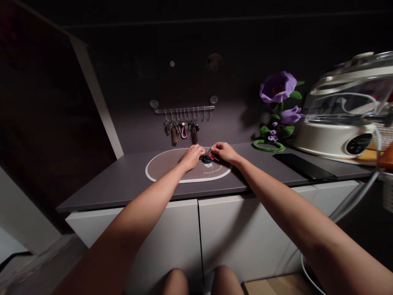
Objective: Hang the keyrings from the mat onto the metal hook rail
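Note:
Over an oval brown mat with a white rim, both my hands meet at a small keychain. It has a dark rounded part and a red piece, and looks to lie on the mat. My left hand is at its left side, fingers curled and pressed together against its edge. On the other side, my right hand pinches at the top of the bunch, where a thin metallic bit shows under the fingers. The fingertips are too small and dark to show exactly which parts they grip.
A clear hook rail on the wall behind holds several sets of keys. To the right stand a purple flower decoration with a green ring base, a black phone-like slab and a white appliance with a clear cover. White cupboard doors are below.

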A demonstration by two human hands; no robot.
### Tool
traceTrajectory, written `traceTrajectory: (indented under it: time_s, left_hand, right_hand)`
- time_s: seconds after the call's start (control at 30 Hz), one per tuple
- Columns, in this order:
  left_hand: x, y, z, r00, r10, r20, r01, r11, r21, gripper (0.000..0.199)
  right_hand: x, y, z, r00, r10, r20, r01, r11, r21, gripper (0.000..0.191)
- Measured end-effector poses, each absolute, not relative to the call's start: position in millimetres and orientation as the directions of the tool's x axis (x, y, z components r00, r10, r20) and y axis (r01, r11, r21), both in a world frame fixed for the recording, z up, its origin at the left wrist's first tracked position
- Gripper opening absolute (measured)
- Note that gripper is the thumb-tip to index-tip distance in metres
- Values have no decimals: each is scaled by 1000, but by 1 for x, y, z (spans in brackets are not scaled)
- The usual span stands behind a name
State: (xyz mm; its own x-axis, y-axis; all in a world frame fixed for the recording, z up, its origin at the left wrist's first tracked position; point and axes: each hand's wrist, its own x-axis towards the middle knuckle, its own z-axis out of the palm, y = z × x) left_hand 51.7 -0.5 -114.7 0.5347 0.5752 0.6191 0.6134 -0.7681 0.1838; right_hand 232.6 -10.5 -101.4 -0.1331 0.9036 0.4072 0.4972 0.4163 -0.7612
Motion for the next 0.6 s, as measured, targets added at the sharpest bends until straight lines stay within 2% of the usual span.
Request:
traceTrajectory:
  time_s: [0.17, 0.3, 0.47, 0.6]
  left_hand:
    - [50, -1, -110, 392, 636, 664, 588, -729, 351, 17]
    - [49, -6, -105, 248, 705, 665, 529, -673, 516, 14]
    - [50, -4, -102, 144, 797, 587, 302, -600, 741, 13]
    - [51, 1, -101, 114, 843, 526, 88, -536, 840, 12]
  right_hand:
    - [229, -15, -98, -133, 880, 455, 623, 432, -653, 22]
    - [225, -21, -95, -172, 865, 472, 655, 458, -601, 22]
    - [222, -24, -96, -242, 834, 496, 645, 520, -560, 27]
    - [220, -23, -97, -280, 792, 543, 645, 574, -504, 28]
